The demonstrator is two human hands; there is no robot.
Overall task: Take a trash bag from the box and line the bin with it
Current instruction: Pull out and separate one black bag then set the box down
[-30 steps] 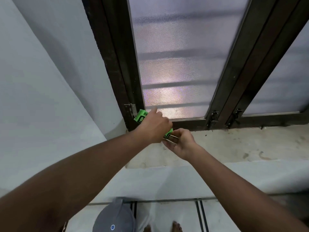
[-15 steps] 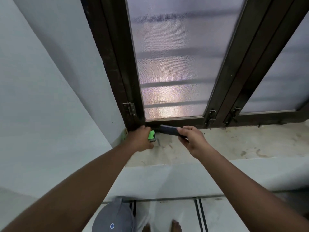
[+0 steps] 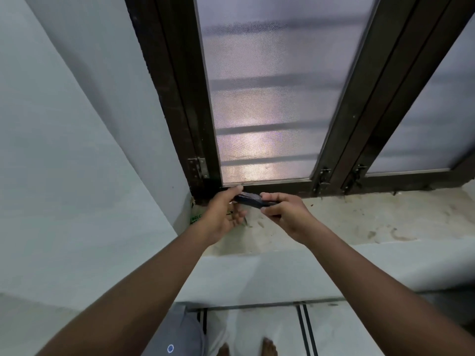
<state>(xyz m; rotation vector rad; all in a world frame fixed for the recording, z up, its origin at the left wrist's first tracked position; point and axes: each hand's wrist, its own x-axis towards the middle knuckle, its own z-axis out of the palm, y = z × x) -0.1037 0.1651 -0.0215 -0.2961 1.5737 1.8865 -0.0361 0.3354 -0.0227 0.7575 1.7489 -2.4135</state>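
Note:
A dark folded trash bag (image 3: 250, 199) is held over the window sill between both hands. My left hand (image 3: 222, 215) pinches its left end with thumb and forefinger. My right hand (image 3: 284, 214) grips its right end. The trash bag box (image 3: 194, 216), pale with green print, lies on the sill in the corner by the wall, mostly hidden behind my left hand. The grey bin (image 3: 177, 335) stands on the floor below, at the bottom edge of the view, only partly visible.
A stained stone sill (image 3: 359, 222) runs along a dark-framed frosted window (image 3: 270, 98). A pale wall (image 3: 77, 150) closes the left side. My bare feet (image 3: 246, 348) stand on white floor tiles next to the bin.
The green box has left my left hand and lies in the sill corner. The dark bag came out of it, and my left hand has now joined the right on the bag.

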